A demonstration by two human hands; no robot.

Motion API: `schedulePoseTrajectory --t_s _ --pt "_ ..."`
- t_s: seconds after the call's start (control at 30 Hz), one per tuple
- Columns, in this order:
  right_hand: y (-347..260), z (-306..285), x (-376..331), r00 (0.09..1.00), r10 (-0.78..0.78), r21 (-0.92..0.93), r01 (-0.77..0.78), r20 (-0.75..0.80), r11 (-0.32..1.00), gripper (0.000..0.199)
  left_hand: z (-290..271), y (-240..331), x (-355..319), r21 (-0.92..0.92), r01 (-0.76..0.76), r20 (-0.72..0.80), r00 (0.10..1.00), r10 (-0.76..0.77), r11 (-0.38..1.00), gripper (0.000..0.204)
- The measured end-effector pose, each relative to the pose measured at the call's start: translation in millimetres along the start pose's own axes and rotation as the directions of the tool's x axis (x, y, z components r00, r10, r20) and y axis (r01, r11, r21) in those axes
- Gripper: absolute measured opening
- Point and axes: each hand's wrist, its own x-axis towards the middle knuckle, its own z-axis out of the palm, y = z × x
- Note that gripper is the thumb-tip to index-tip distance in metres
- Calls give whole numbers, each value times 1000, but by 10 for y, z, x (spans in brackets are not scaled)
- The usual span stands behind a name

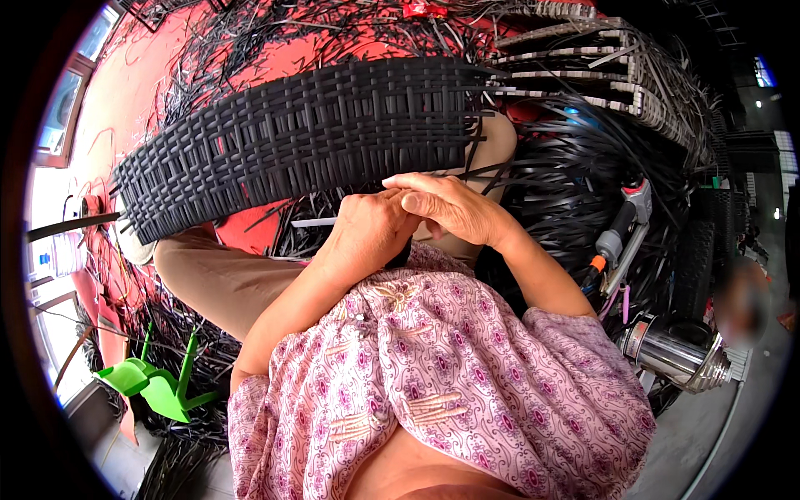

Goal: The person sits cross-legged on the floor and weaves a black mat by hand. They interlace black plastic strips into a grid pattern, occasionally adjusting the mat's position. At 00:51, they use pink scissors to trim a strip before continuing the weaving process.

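Note:
My left hand [372,228] and my right hand [457,210] meet in front of my lap. The left fingers are curled closed. My right fingers press together over the left knuckles, with the thumb bent alongside. Whatever either hand holds is hidden; a dark bit shows just below them. Beyond the hands, a long curved panel of woven black strips [292,137] stretches across my legs [225,275]. Loose strip ends hang from its right end near my knee, and one strip sticks out at its far left.
Black strips [558,192] lie heaped at the right, beside a grey power tool [617,225] and a shiny metal flask [679,354]. Behind them stands a grey-brown woven frame [625,83]. A green plastic object [162,387] lies at the lower left. Red flooring [142,92] carries scattered strips.

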Motion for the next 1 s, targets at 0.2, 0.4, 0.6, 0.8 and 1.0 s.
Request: schedulePoseTrajectory --t_s 0.2,0.4,0.6,0.8,1.0 --pt "264 195 -77 969 -157 -166 126 -189 978 27 -143 -233 -235 -110 148 -15 988 -151 983 14" --pt "383 222 -163 945 -50 -97 20 -322 995 19 -436 -531 -535 -259 364 -94 912 -399 894 11" --pt "385 295 -82 935 -125 -236 46 -331 971 18 -372 -572 -615 -414 324 -113 909 -401 851 13" --pt "337 412 -15 943 -97 -154 50 -318 987 19 -105 -443 -556 -688 388 136 899 -416 613 22" --pt "292 467 42 911 -172 -284 64 -375 957 15 -42 -409 -575 -855 272 84 912 -401 442 52"
